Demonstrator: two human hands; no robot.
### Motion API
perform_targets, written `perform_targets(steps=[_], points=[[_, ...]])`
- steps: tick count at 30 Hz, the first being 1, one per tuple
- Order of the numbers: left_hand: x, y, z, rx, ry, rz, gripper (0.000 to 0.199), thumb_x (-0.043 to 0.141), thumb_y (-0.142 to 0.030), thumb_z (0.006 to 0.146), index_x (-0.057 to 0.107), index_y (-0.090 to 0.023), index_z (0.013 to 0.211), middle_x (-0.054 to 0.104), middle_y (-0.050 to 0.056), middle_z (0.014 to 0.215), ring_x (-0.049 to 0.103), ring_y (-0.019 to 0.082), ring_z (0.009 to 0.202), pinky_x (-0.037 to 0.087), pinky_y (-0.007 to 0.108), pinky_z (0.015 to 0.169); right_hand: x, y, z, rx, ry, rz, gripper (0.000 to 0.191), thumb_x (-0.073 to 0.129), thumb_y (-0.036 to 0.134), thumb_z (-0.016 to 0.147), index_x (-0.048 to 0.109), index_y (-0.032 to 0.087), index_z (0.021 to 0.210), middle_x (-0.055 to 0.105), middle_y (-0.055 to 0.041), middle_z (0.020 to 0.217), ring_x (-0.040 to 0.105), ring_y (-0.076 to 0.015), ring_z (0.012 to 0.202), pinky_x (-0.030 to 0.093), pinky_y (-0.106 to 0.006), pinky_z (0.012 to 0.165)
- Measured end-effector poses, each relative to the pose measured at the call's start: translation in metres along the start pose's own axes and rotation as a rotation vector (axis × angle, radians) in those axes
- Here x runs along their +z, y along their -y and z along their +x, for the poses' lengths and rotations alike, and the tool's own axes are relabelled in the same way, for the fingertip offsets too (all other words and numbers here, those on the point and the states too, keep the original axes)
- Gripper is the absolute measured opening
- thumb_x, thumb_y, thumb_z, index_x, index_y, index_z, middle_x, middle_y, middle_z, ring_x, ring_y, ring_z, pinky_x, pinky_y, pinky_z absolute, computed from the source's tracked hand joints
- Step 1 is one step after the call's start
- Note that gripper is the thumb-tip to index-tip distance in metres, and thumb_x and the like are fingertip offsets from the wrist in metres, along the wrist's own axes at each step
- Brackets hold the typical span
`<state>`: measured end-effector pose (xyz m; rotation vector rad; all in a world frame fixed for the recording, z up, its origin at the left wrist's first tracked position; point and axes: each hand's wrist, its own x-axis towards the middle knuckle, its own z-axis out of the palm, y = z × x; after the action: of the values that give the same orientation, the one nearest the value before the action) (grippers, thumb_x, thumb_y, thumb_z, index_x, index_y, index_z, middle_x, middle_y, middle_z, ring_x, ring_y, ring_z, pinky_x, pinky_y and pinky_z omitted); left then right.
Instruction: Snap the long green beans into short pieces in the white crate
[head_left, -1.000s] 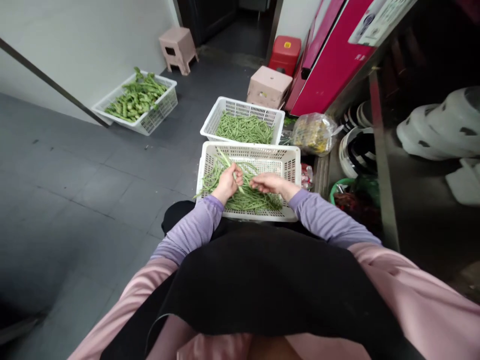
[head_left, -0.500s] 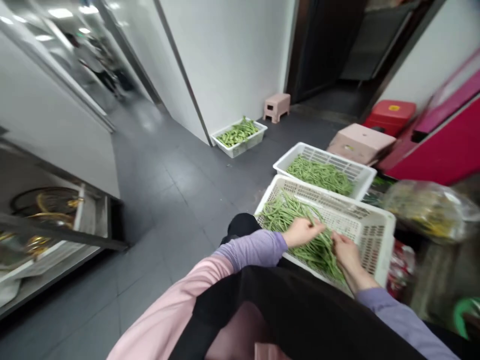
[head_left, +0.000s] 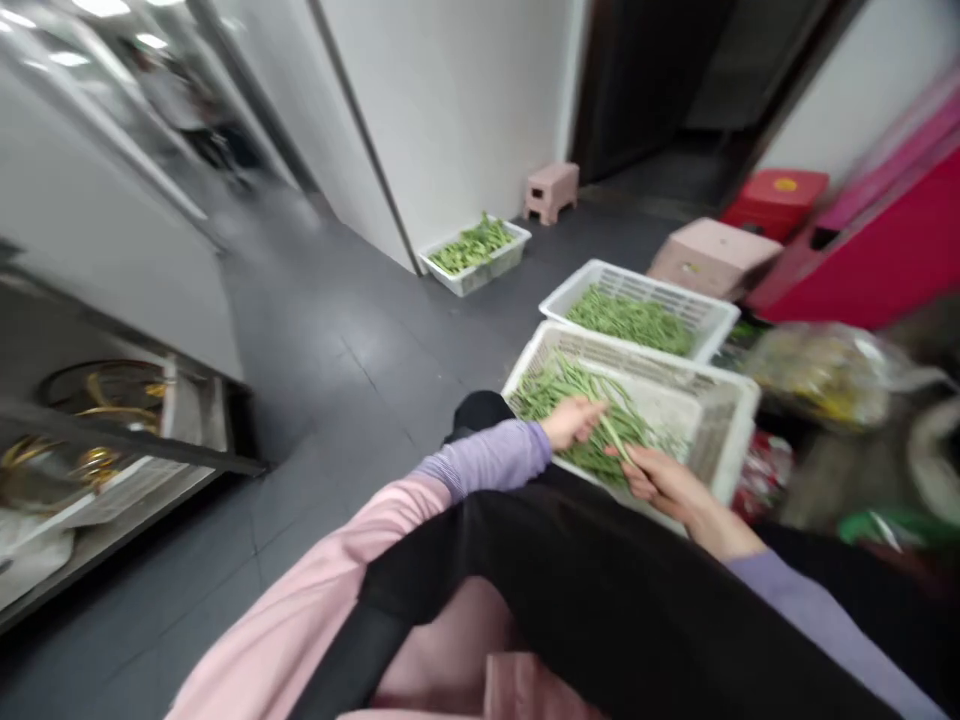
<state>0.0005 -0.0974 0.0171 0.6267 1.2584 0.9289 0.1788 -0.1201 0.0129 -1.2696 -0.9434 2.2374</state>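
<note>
Over the near white plastic basket (head_left: 739,400), my left hand (head_left: 574,422) and my right hand (head_left: 658,480) hold a green bean (head_left: 615,437) between them. The bean runs at a slant from one hand to the other. My left fingers are closed near its upper end, and my right fingers pinch the lower end. Below lies a heap of long green beans (head_left: 555,385), piled mostly in the left part of the basket. The basket's right part shows bare bottom with small green bits.
Behind stands another white basket (head_left: 720,325) of green beans. A third basket (head_left: 491,272) with green vegetables sits by the wall. There are pink stools (head_left: 553,190), a red bin (head_left: 780,200), a filled plastic bag (head_left: 825,375) at right, and a shelf (head_left: 195,470) at left.
My hands have shifted left and apart, and a bean now shows stretched between them. The whole view has tilted slightly, so the baskets sit a little higher in the picture.
</note>
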Motion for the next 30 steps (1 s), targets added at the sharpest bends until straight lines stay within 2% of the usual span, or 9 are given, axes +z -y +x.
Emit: perform_targets(steps=[3,9,14,17,20,22,25,27,30], points=[[-0.005,-0.022,0.008,0.083,0.045,-0.05,0.021,0.064,-0.026,0.087,0.051,-0.017,0.075,0.041,-0.009,0.052,0.03,0.002,0.036,0.021,0.017,0.035,-0.001,0.012,-0.007,-0.022,0.051,0.028,0.032,0.078,0.038,0.068,0.062,0.014,0.079,0.047,0.004,0.054,0.034,-0.0056,0.041,0.026,-0.02,0.039],[-0.002,-0.037,0.037,0.133,0.064,0.028,0.022,0.069,-0.032,0.083,0.053,-0.018,0.08,0.045,-0.009,0.051,0.03,0.002,0.034,0.024,0.016,0.036,-0.018,0.02,0.007,0.006,0.157,0.137,0.023,0.066,0.034,0.083,0.061,0.018,0.099,0.04,0.0081,0.056,0.022,-0.0037,0.038,0.013,-0.017,0.038],[-0.002,-0.043,0.04,0.248,-0.023,0.266,0.02,0.064,-0.03,0.086,0.054,-0.017,0.075,0.055,-0.004,0.057,0.039,0.005,0.039,0.033,0.019,0.04,-0.021,0.016,0.016,-0.025,0.065,0.131,0.019,0.06,0.036,0.09,0.053,0.019,0.087,0.039,0.0079,0.056,0.02,-0.0031,0.035,0.011,-0.016,0.036],[0.013,-0.04,0.024,0.352,-0.055,0.438,0.018,0.065,-0.024,0.084,0.054,-0.019,0.071,0.057,-0.002,0.06,0.046,0.008,0.047,0.038,0.02,0.048,-0.025,0.017,0.03,-0.033,-0.093,0.146,0.021,0.053,0.032,0.094,0.048,0.019,0.079,0.035,0.0083,0.053,0.019,-0.0037,0.035,0.01,-0.017,0.035],[0.035,-0.03,-0.005,0.403,0.151,0.581,0.017,0.073,-0.021,0.077,0.058,-0.02,0.068,0.059,0.001,0.066,0.056,0.011,0.064,0.043,0.021,0.062,-0.031,0.02,0.044,-0.023,-0.345,0.185,0.023,0.047,0.026,0.096,0.043,0.02,0.075,0.032,0.0085,0.05,0.019,-0.0053,0.035,0.012,-0.018,0.034],[0.043,-0.02,-0.017,0.386,0.332,0.632,0.016,0.075,-0.023,0.075,0.061,-0.02,0.068,0.06,0.002,0.067,0.059,0.014,0.071,0.045,0.022,0.07,-0.032,0.02,0.049,-0.032,-0.399,0.191,0.021,0.049,0.023,0.094,0.043,0.02,0.074,0.037,0.007,0.05,0.027,-0.0065,0.037,0.019,-0.018,0.035],[0.034,-0.009,-0.013,0.405,0.319,0.685,0.015,0.069,-0.031,0.081,0.062,-0.022,0.07,0.059,0.002,0.067,0.059,0.016,0.072,0.045,0.025,0.07,-0.029,0.017,0.045,0.02,-0.101,0.185,0.016,0.06,0.023,0.088,0.048,0.019,0.077,0.052,0.0023,0.057,0.044,-0.009,0.045,0.034,-0.019,0.041],[0.017,-0.003,-0.003,0.434,0.264,0.764,0.017,0.067,-0.031,0.082,0.061,-0.022,0.069,0.058,0.003,0.066,0.057,0.017,0.07,0.044,0.025,0.07,-0.026,0.012,0.04,0.12,0.126,0.172,0.022,0.067,0.032,0.084,0.051,0.018,0.077,0.051,0.0029,0.056,0.042,-0.0081,0.043,0.033,-0.019,0.04],[-0.003,0.005,0.009,0.413,0.367,0.908,0.014,0.073,-0.022,0.074,0.061,-0.022,0.067,0.055,0.002,0.065,0.055,0.017,0.07,0.042,0.024,0.071,-0.025,0.006,0.035,0.21,0.157,0.084,0.037,0.073,0.042,0.08,0.045,0.019,0.07,0.034,0.0092,0.047,0.024,-0.0035,0.037,0.018,-0.017,0.037]])
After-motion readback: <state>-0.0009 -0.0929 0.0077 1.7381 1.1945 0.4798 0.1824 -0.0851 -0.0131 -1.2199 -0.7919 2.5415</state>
